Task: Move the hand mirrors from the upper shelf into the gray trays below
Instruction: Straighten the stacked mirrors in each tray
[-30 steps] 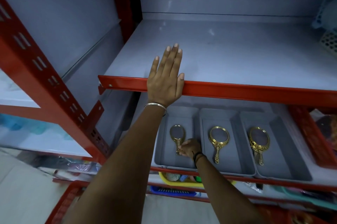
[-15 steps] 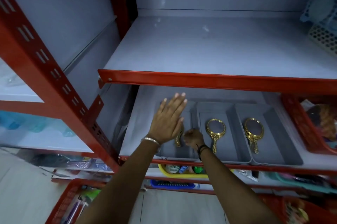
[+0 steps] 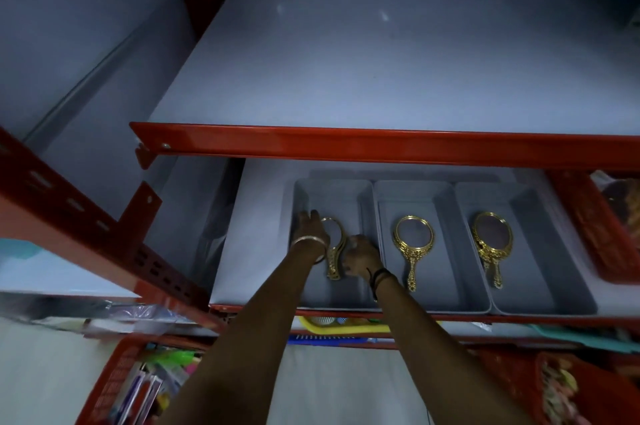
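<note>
Three gray trays stand side by side on the lower shelf. Both my hands are inside the left tray (image 3: 349, 296). A gold hand mirror (image 3: 335, 260) lies in it, tilted on its edge, and it may be two mirrors stacked. My left hand (image 3: 309, 228) reaches over the left side of the mirror's head with fingers extended. My right hand (image 3: 360, 256) is curled against the mirror's right side by the neck. The middle tray (image 3: 446, 289) holds one gold mirror (image 3: 412, 244). The right tray (image 3: 543, 286) holds another mirror (image 3: 491, 244). The upper shelf (image 3: 381, 71) shows no mirrors.
The upper shelf's red front rail (image 3: 381, 144) runs just above the trays. A red upright (image 3: 86, 217) slants at the left. A red basket (image 3: 602, 244) sits right of the trays. Below are a yellow tray (image 3: 346, 327) and red baskets of small goods (image 3: 145, 383).
My left hand left the upper shelf's rail and came down into the left tray beside the mirror. My right hand stayed at that mirror. The camera tipped downward.
</note>
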Action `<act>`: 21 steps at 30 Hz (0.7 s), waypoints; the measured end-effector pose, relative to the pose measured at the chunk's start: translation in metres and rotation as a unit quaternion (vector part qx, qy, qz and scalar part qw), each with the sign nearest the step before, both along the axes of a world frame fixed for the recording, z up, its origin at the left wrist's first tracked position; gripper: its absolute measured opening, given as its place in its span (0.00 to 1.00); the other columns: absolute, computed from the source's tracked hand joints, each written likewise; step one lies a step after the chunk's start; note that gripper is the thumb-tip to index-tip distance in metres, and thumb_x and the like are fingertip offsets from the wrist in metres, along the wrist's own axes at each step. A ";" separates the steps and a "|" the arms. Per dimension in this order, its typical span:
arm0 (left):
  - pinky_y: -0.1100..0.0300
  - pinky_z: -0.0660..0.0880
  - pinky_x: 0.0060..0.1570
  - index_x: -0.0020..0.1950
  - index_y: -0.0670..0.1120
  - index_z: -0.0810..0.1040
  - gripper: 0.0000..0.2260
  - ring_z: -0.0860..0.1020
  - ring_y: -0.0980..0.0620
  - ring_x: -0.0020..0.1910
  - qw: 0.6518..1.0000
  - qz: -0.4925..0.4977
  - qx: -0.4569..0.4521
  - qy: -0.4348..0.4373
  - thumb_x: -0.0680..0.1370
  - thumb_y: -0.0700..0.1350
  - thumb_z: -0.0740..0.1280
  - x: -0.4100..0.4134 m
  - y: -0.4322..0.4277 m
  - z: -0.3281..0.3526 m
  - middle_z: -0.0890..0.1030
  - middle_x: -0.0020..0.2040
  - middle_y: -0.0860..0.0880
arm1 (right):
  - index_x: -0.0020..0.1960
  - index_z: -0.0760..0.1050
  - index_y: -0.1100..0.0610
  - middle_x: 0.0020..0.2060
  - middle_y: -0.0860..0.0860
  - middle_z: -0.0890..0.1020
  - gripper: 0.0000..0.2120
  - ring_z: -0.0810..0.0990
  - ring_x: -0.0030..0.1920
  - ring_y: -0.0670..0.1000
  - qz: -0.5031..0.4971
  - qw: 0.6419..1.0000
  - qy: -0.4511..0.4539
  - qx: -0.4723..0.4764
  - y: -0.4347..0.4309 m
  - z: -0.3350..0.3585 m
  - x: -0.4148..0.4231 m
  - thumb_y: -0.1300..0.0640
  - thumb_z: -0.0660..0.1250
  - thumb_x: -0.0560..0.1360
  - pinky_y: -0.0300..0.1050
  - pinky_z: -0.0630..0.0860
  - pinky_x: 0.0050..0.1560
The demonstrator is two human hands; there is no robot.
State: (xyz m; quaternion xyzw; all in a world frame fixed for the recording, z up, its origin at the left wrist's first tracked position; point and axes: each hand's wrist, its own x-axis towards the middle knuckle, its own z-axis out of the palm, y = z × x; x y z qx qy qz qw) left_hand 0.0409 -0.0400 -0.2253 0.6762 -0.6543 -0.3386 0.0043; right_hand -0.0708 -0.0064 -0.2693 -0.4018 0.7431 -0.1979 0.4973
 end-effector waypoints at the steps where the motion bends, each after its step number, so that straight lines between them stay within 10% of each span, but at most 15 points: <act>1: 0.51 0.62 0.73 0.78 0.43 0.50 0.30 0.59 0.39 0.75 1.000 -0.002 0.024 -0.010 0.79 0.39 0.60 -0.001 -0.008 -0.002 0.47 0.78 0.39 | 0.54 0.72 0.60 0.47 0.60 0.77 0.10 0.80 0.49 0.61 -0.017 0.999 -0.024 0.014 -0.001 -0.004 0.000 0.67 0.58 0.74 0.62 0.80 0.54; 8: 0.49 0.67 0.70 0.72 0.43 0.65 0.21 0.66 0.35 0.70 0.997 -0.030 0.051 -0.040 0.79 0.39 0.61 -0.004 -0.027 -0.012 0.53 0.75 0.37 | 0.66 0.70 0.61 0.45 0.54 0.75 0.21 0.75 0.48 0.55 -0.035 0.997 -0.066 0.000 0.000 -0.011 -0.003 0.68 0.59 0.73 0.55 0.77 0.59; 21: 0.52 0.70 0.67 0.71 0.41 0.68 0.21 0.70 0.38 0.68 0.999 0.034 0.009 0.009 0.77 0.38 0.61 -0.001 -0.016 -0.018 0.65 0.70 0.37 | 0.60 0.76 0.58 0.49 0.56 0.80 0.18 0.78 0.47 0.54 -0.031 0.997 -0.067 0.000 -0.002 -0.005 -0.002 0.67 0.61 0.71 0.59 0.79 0.58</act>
